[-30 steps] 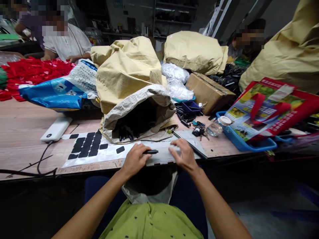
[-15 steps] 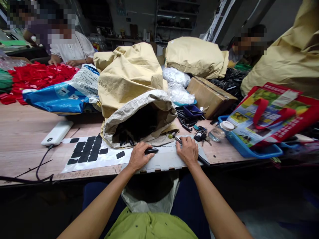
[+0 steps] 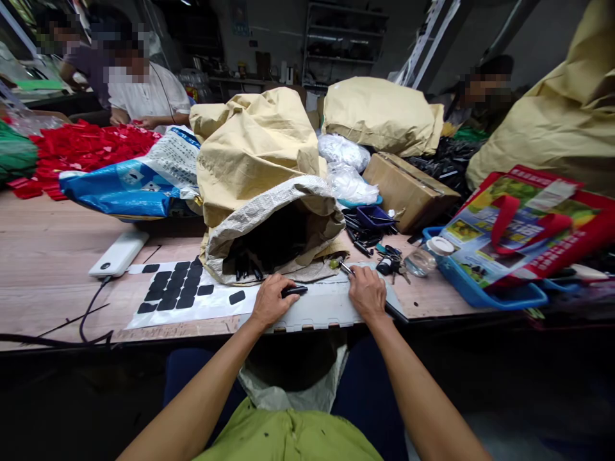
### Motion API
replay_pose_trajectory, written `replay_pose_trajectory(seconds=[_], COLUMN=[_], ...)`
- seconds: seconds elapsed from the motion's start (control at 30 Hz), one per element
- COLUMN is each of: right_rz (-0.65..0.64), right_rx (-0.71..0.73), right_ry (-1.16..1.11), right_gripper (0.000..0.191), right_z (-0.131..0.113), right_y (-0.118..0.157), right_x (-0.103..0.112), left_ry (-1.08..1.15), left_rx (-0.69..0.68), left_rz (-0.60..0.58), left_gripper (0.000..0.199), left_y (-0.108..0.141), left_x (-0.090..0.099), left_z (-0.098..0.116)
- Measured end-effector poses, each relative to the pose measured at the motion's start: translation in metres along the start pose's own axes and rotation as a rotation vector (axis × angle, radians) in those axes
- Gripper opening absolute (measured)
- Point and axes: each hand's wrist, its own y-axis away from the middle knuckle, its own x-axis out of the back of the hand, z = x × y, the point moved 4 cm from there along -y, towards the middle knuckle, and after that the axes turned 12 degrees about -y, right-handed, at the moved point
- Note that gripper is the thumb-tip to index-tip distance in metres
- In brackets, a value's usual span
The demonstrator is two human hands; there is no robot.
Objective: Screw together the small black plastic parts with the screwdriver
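Observation:
My left hand (image 3: 273,299) rests on a grey board (image 3: 327,307) at the table's front edge, its fingers closed round a short black tube-like piece (image 3: 295,291). To its right, my right hand (image 3: 368,294) grips a long tool with a bright metal shaft and a black rear end (image 3: 396,313). The shaft points up and left, near a small yellowish knob (image 3: 334,263). Just beyond both hands lies an open woven sack (image 3: 221,246), with several black pieces (image 3: 247,266) showing at its mouth. The sack's inside is too dark to make out.
Left of the board, black rounded stickers (image 3: 175,285) lie on a white sheet, beside a white power bank (image 3: 120,254). Keys (image 3: 398,269), a clear jar (image 3: 420,261) and a blue basket (image 3: 500,299) stand to the right. Co-workers sit across the table.
The whole view has shifted slightly right and down. Both hands keep the same grips, with no clear movement over the board.

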Motion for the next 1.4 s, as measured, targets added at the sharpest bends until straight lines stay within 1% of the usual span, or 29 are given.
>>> replay_pose_trajectory(seconds=[0.07, 0.13, 0.17, 0.23, 0.3, 0.37, 0.43, 0.53, 0.63, 0.7, 0.77, 0.9, 1.03, 1.1, 1.17, 1.27, 1.33, 1.4], right_rz=[0.009, 0.069, 0.102, 0.125, 0.083, 0.021, -0.02, -0.026, -0.061, -0.099, -0.095, -0.033, -0.078, -0.055, 0.006, 0.105, 0.128, 0.093], right_rx=[-0.063, -0.123, -0.129, -0.056, 0.049, 0.114, 0.148, 0.163, 0.175, 0.176, 0.165, 0.146, 0.141, 0.119, 0.069, -0.033, -0.089, -0.171], right_ry=[-0.052, -0.185, -0.275, -0.461, -0.596, -0.66, -0.681, -0.64, -0.527, -0.462, -0.446, -0.481, -0.488, -0.485, -0.447, -0.304, -0.173, -0.074], right_gripper=[0.028, 0.032, 0.034, 0.036, 0.037, 0.038, 0.041, 0.045, 0.048, 0.049, 0.049, 0.048, 0.047, 0.046, 0.044, 0.042, 0.042, 0.04], right_z=[-0.001, -0.005, -0.011, -0.028, -0.051, -0.073, -0.091, -0.107, -0.116, -0.117, -0.115, -0.108, -0.102, -0.094, -0.079, -0.044, -0.021, -0.003], right_y=[0.003, 0.013, 0.021, 0.038, 0.055, 0.07, 0.078, 0.083, 0.083, 0.083, 0.083, 0.084, 0.086, 0.08, 0.065, 0.032, 0.009, -0.008], right_x=[0.009, 0.021, 0.025, 0.031, 0.03, 0.027, 0.025, 0.025, 0.024, 0.022, 0.022, 0.023, 0.022, 0.027, 0.034, 0.041, 0.038, 0.027], left_ry=[0.002, 0.002, 0.001, 0.004, 0.016, 0.031, 0.042, 0.04, 0.026, 0.029, 0.039, 0.039, 0.02, -0.001, -0.03, -0.068, -0.083, -0.089], left_rx=[0.003, 0.006, 0.008, 0.011, 0.015, 0.022, 0.028, 0.025, 0.027, 0.037, 0.047, 0.046, 0.054, 0.047, 0.029, -0.001, -0.014, -0.019], left_rz=[0.005, 0.007, 0.006, 0.001, -0.004, -0.004, -0.004, -0.011, -0.016, -0.014, -0.006, 0.009, 0.006, -0.005, -0.007, -0.005, -0.012, -0.021], left_gripper=[0.02, 0.019, 0.018, 0.018, 0.018, 0.019, 0.019, 0.018, 0.014, 0.012, 0.014, 0.018, 0.015, 0.015, 0.018, 0.022, 0.02, 0.017], left_y=[0.0, -0.001, -0.001, -0.001, -0.001, -0.001, -0.001, -0.001, -0.002, -0.002, -0.002, -0.002, -0.001, -0.001, 0.0, 0.0, 0.0, 0.0], left_x=[0.001, 0.001, 0.001, 0.001, 0.0, 0.0, -0.001, -0.001, 0.0, 0.0, 0.001, 0.001, 0.002, 0.003, 0.003, 0.001, 0.0, 0.0], left_z=[0.0, 0.001, 0.001, 0.001, 0.0, -0.001, -0.003, -0.003, -0.002, -0.001, -0.001, 0.0, 0.002, 0.003, 0.005, 0.005, 0.005, 0.004])
